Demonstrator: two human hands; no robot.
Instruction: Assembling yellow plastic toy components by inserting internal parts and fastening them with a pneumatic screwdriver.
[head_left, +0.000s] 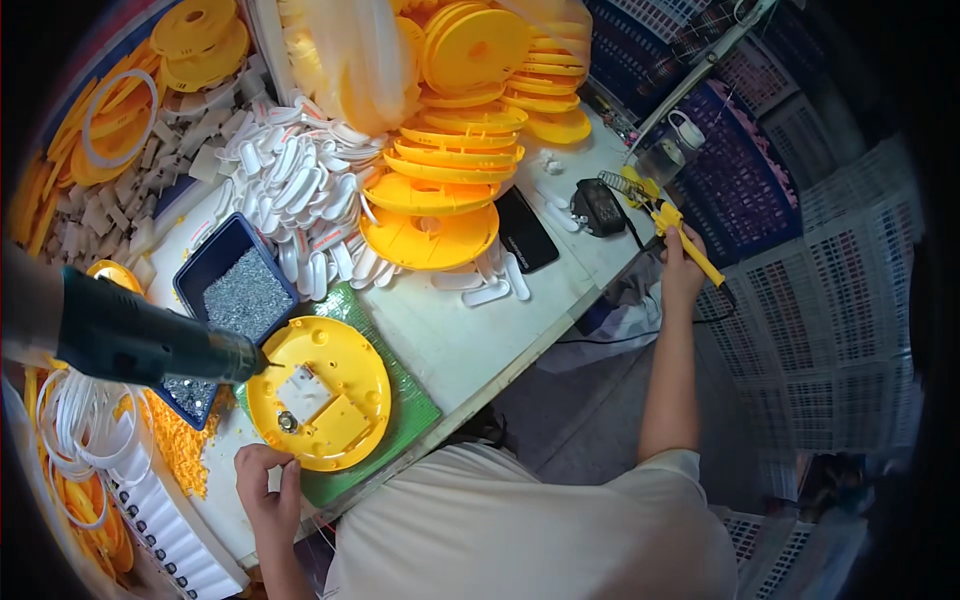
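Head view: a round, shallow yellow plastic housing [352, 378] lies open side up on a green mat [413, 402], at the near edge of a white table [455, 330]. Inside it sit a square white block [303, 393] and a small round metal part [288, 422]. Your left hand [268, 495] is at its lower-left rim, thumb and index finger curled close together; whether they touch the rim or pinch anything, I cannot tell. A dark green power screwdriver [160, 335] points its bit over the housing's left side. Just behind is a dark blue bin [222, 252] of small metal pieces [243, 295]. Farther back are a heap of white oval plastic pieces [300, 180] and stacked yellow plastic discs [430, 235]. Well to the right, your right hand [682, 262] is wrapped around a yellow-handled soldering iron [704, 262], near a metal coil holder [620, 183].
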